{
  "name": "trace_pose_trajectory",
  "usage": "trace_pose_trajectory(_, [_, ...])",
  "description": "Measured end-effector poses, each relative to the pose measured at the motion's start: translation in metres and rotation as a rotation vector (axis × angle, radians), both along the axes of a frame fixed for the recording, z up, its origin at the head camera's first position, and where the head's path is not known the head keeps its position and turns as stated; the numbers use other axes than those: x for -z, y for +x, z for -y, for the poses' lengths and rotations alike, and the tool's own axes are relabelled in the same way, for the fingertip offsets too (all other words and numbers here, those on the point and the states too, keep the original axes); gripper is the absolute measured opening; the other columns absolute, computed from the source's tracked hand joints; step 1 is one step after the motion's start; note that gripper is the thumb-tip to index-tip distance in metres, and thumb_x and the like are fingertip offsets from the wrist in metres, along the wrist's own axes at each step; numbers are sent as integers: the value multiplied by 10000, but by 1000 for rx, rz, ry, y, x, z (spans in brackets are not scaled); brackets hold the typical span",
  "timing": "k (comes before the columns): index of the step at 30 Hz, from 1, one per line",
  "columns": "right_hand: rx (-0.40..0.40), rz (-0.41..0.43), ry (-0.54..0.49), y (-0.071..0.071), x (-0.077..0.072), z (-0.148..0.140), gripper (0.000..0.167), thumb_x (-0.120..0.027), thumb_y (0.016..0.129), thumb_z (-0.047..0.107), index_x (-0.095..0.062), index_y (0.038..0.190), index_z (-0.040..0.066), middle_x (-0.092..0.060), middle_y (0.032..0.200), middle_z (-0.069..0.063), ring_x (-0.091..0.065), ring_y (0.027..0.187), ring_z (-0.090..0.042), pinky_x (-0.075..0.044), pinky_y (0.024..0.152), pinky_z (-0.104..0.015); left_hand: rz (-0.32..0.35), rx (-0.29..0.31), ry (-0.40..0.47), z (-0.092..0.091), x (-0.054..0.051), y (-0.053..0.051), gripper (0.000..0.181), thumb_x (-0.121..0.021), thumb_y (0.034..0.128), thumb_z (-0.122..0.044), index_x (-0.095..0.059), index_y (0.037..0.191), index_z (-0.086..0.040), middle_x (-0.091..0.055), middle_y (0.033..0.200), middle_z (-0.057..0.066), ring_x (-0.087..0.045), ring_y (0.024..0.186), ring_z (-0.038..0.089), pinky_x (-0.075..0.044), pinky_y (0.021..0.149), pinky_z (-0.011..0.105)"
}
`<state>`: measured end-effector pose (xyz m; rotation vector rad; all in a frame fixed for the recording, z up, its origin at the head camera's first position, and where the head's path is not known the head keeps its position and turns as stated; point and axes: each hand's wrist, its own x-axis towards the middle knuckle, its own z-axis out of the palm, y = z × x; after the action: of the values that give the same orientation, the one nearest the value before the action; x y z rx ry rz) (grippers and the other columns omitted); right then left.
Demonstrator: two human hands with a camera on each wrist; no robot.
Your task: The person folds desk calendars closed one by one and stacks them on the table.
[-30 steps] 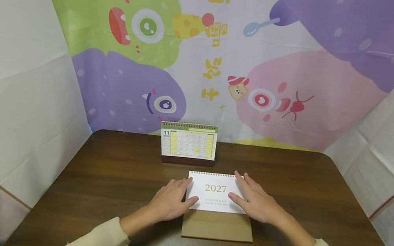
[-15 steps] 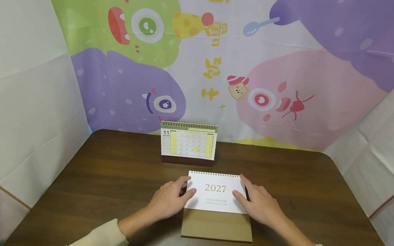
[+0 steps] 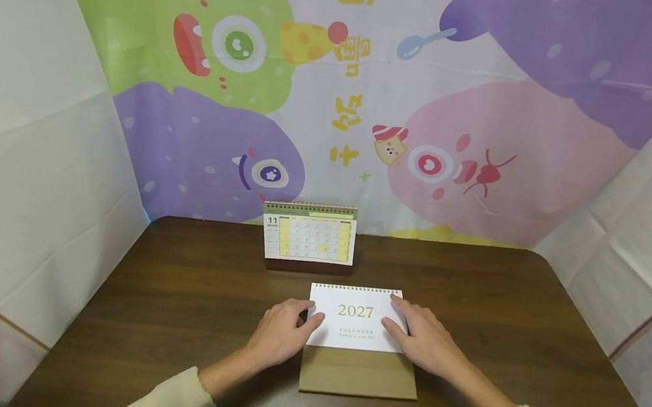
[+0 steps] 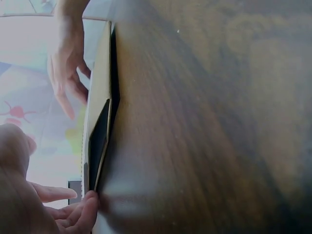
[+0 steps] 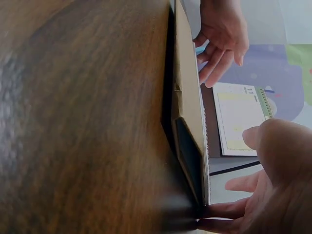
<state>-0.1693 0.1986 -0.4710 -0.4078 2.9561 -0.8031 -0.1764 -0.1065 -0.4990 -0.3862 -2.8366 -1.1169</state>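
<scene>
I saw a white paper desk calendar with gold 2027 letters [image 3: 354, 321] on the dark brown wooden bench [image 3: 194, 282], right between the two hands. A row of small rings ran along its far edge. Its folded tan card stand [image 3: 359, 374] stuck out on the near side, toward the person. The wrist views showed me a dark gap inside the fold of the stand.

The left grip, a bare hand [image 3: 280, 331], was at the calendar's left side. Its fingers were loose and its thumb was spread apart from them, so it was not clamped on anything. The left wrist view showed me fingertips touching the calendar's edge. The thumb pointed in over the white page, with a space under it.

The right grip, also a bare hand [image 3: 427, 338], was at the calendar's right side. Its fingers and thumb were apart too. The thumb was up over the page, and the fingers reached the far corner, but I could not tell how hard they pressed.

Just behind, nearer the wall, stood a second calendar with a green top and yellow stripes [image 3: 309, 238]. It said 11 in the corner. Cream cloth sleeves [image 3: 177, 399] covered the arms. A big sheet with cartoon monsters [image 3: 341, 192] hung at the back.
</scene>
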Motion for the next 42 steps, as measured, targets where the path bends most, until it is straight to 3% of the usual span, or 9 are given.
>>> trace_pose_trajectory(7, [15,15,-34,-1,0,1,603,-610,1149,435,-581,1631,74,-665,1565,-291,-615,1448,-505,-503,1180,-700,23,-17,-25,0,20,-11,670,-638,1070,-658,-804,1371,-82,-815,1259,131,-758,949,129,-610,875,407])
trace_pose_trajectory(12, [22,-14,-66,-4,3,-1,599,-620,1136,432,-616,1591,43,-679,1525,-319,-627,1408,-529,-500,1159,-722,-7,12,36,-2,6,-2,668,-654,1074,-598,-797,1334,0,-797,1229,196,-763,942,208,-617,827,455])
trace_pose_trajectory(16, [33,-79,-85,-8,10,-2,596,-623,1127,439,-645,1552,22,-717,1438,-320,-674,1323,-508,-544,1077,-704,9,9,60,-6,-9,6,593,-698,1062,-511,-794,1335,6,-782,1269,212,-789,1006,255,-633,896,506])
trace_pose_trajectory(23, [81,-28,-122,-4,0,3,512,-664,1131,349,-657,1558,66,-675,1524,-277,-652,1431,-481,-536,1147,-708,0,-1,83,-5,13,-3,464,-744,1049,-484,-815,1337,-128,-746,1292,118,-745,1054,183,-596,932,445])
trace_pose_trajectory(26, [81,-39,-129,-4,1,2,453,-691,1118,316,-705,1503,79,-680,1524,-266,-644,1446,-490,-526,1162,-712,3,36,103,-7,4,5,488,-730,1048,-487,-811,1325,-93,-690,1349,190,-727,1128,297,-594,942,520])
trace_pose_trajectory(29, [75,-50,-129,-4,2,2,400,-734,1089,287,-754,1432,83,-693,1505,-258,-649,1441,-487,-527,1162,-706,-1,27,76,-7,20,-1,484,-734,1042,-534,-828,1311,-143,-652,1423,175,-711,1219,320,-598,985,511])
trace_pose_trajectory(35, [52,-69,-133,-3,2,0,334,-796,1038,276,-819,1324,107,-714,1446,-251,-690,1366,-463,-553,1115,-685,42,-5,67,-9,30,-6,395,-799,1013,-447,-849,1287,-168,-632,1490,152,-689,1316,348,-587,1082,548])
trace_pose_trajectory(38, [29,-104,-138,-8,12,-4,330,-829,1007,281,-832,1293,117,-707,1412,-277,-706,1291,-484,-569,1051,-690,43,-10,69,-10,29,-7,395,-811,1004,-441,-853,1279,-160,-633,1490,153,-687,1309,349,-583,1080,540])
trace_pose_trajectory(42, [3,-178,-119,-27,48,-16,358,-873,965,324,-835,1285,168,-696,1397,-271,-718,1211,-469,-592,959,-642,34,-2,56,-10,30,-8,423,-858,958,-416,-850,1285,-148,-626,1489,174,-684,1308,363,-583,1086,528])
